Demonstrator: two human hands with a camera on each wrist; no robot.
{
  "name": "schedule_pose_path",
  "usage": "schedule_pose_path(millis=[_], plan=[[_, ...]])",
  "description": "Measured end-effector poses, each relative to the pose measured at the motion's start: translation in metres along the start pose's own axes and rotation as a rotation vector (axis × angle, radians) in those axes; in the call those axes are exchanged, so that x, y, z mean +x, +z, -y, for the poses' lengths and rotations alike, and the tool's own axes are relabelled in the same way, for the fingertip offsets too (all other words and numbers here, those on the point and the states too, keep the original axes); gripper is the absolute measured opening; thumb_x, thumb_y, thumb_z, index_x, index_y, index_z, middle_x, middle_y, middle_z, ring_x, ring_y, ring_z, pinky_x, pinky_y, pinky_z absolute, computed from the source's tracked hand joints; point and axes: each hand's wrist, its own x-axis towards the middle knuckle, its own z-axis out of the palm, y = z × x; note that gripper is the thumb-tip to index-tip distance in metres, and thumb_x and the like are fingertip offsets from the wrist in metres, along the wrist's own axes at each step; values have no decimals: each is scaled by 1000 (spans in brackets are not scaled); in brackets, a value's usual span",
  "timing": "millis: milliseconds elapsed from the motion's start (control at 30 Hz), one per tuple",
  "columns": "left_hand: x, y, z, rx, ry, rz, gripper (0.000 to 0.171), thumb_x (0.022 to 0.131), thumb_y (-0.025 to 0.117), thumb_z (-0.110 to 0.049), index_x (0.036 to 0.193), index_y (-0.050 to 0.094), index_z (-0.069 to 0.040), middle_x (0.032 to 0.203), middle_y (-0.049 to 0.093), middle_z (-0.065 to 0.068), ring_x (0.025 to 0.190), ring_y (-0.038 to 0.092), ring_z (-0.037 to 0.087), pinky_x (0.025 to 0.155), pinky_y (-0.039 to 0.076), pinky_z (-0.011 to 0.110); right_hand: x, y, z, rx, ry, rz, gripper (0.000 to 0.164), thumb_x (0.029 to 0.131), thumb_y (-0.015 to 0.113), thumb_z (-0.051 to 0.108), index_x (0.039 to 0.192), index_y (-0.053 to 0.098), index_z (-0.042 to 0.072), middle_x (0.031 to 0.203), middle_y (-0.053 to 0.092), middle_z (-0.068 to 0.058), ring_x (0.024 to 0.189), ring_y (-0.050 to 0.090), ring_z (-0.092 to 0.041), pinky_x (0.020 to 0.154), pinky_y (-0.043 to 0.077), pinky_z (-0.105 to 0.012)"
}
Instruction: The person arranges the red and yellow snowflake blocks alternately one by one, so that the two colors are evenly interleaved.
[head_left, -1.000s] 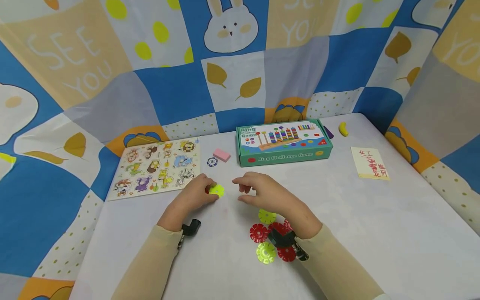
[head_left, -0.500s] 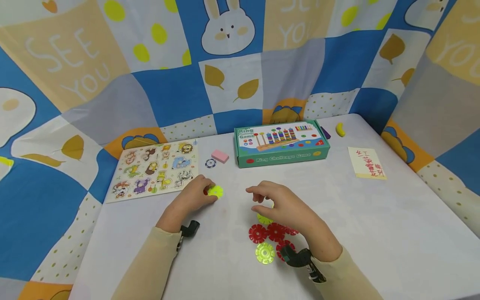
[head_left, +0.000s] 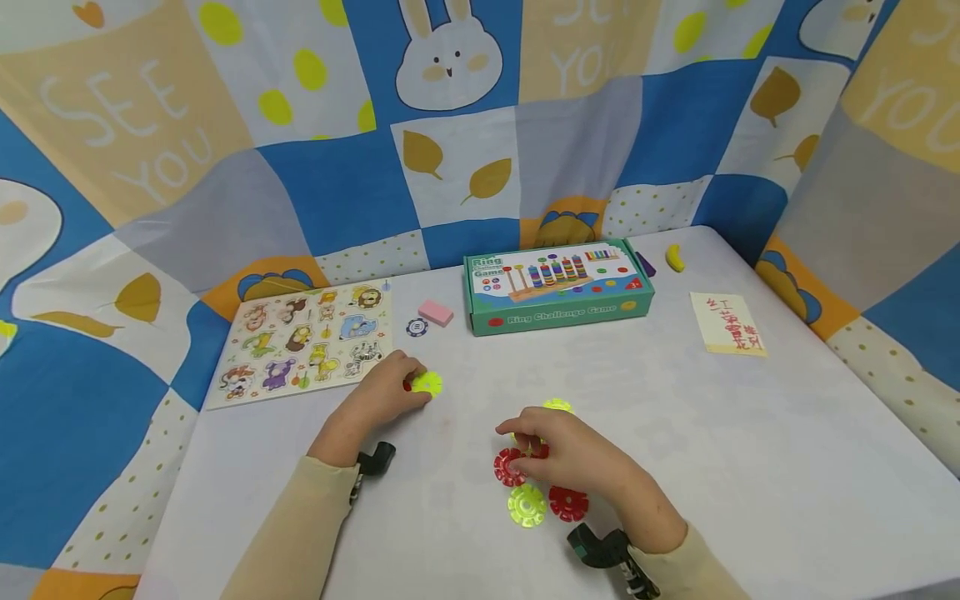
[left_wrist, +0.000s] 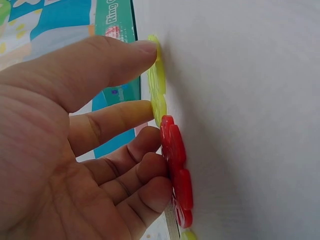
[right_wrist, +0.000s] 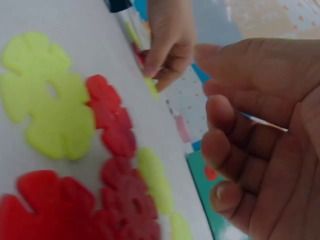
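Note:
My left hand (head_left: pixel 384 390) is at the table just right of the animal board. Its thumb and a finger pinch a yellow-green plastic snowflake disc (head_left: pixel 428 384) at the edges; in the left wrist view, its other fingers touch red snowflake discs (left_wrist: pixel 176 172) in line with it. My right hand (head_left: pixel 581 450) hovers over a loose group of discs, thumb and fingers apart with nothing between them. Around it lie a red disc (head_left: pixel 507 468), a yellow-green disc (head_left: pixel 527 506) and another red disc (head_left: pixel 568 504). The right hand partly covers the others.
The animal puzzle board (head_left: pixel 303 340) lies at the left. Behind the hands are a poker chip (head_left: pixel 417 327), a pink block (head_left: pixel 436 313) and a green ring game box (head_left: pixel 558 292). Farther right are a toy banana (head_left: pixel 675 257) and a handwritten paper card (head_left: pixel 727 324).
My right hand has moved back toward me, away from beside the left hand, and down over the group of discs. The left hand stays on its yellow-green disc.

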Motion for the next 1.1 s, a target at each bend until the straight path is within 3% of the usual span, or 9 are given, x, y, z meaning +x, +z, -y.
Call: schedule_pose_path(millis=[133,267,400,633,900,1100], plan=[[-1,-1,0,-3,0,4,45,80,75,-29,115,63,-4,96,50,4,85,46,19,78,41,32,2,9,-5,-31,78,65,39,81,75,26,117,66,17,78,54,10,77,51,-10,61,47,-25],[-1,-1,0,-3,-2,6,46,80,74,-29,116,62,-4,100,50,4,86,47,19,80,41,32,4,16,-8,-70,147,94,40,79,76,28,117,66,18,90,59,12,83,52,-10,65,48,-26],[-2,-1,-1,-4,0,1,46,80,74,-29,116,62,-4,100,50,4,86,47,19,80,42,32,5,21,-10,-97,145,84,41,78,77,26,116,66,16,98,60,11,87,52,-9,69,48,-27],[-2,-1,-1,-6,5,-1,45,80,74,-29,115,62,-4,101,50,4,86,47,18,80,42,32,8,24,-10,-87,169,56,36,76,79,24,109,65,17,89,57,12,82,52,-9,66,47,-27],[-1,0,-1,-10,-7,-2,46,80,75,-29,116,62,-5,103,51,4,87,47,18,80,42,32,7,25,-7,-149,157,28,36,74,80,28,104,60,24,100,50,10,90,51,-9,71,49,-27],[-3,1,0,-18,-10,-5,45,79,75,-28,115,62,-5,100,51,4,86,47,18,80,42,32,5,26,-5,-180,154,44,39,74,80,32,108,61,26,100,54,12,93,50,-9,71,49,-29]])
